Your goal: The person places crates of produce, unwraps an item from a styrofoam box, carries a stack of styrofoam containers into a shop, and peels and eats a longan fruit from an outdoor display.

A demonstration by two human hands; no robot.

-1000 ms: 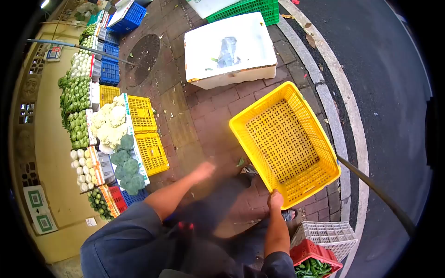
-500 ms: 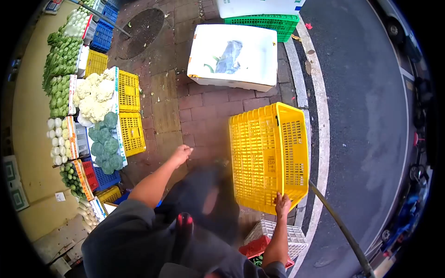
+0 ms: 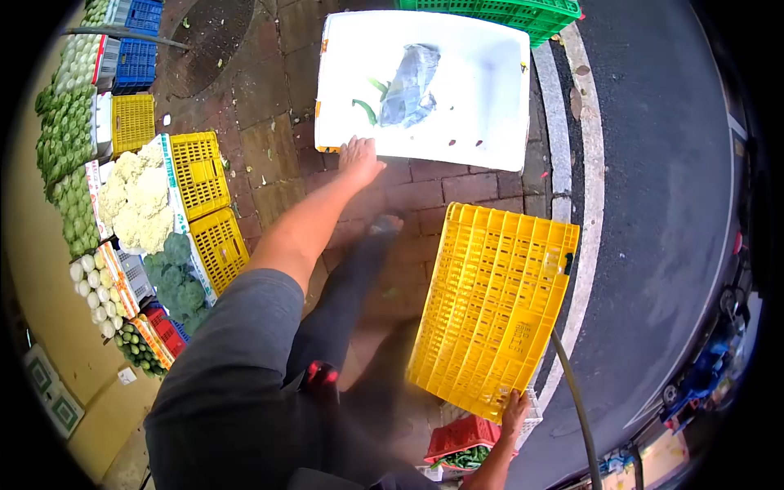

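- Head view, right hand (image 3: pixel 515 406): at about five o'clock in the frame, its fingers are curled over the lower edge of the yellow crate (image 3: pixel 492 309). The grip sits on one rim only, which looks like a way to swing a light, empty crate one-handed.
- Head view, yellow crate: it fills the four o'clock part of the picture, turned so its perforated underside faces the camera, tilted on edge over the brick pavement (image 3: pixel 278 155) next to the kerb (image 3: pixel 581 204). Held this way, its opening faces away from the person.
- Head view, left hand (image 3: pixel 359 155): stretched out toward twelve o'clock, fingers spread and loose, holding nothing. The fingertips are at the near edge of the white foam box (image 3: pixel 482 90); whether they touch it I cannot tell.
- Head view, white foam box: it lies flat on the bricks at twelve o'clock, with a grey bag (image 3: pixel 411 82) and some green scraps on it. A green crate (image 3: pixel 523 12) stands just behind it.
- Head view, stall side: from eight to ten o'clock, cauliflower (image 3: pixel 135 200) and broccoli (image 3: pixel 174 273) are heaped on upturned crates, probably to keep them off the ground and facing buyers.
- Head view, low edge: at six o'clock a red crate (image 3: pixel 465 433) with green vegetables sits just beside the right hand.
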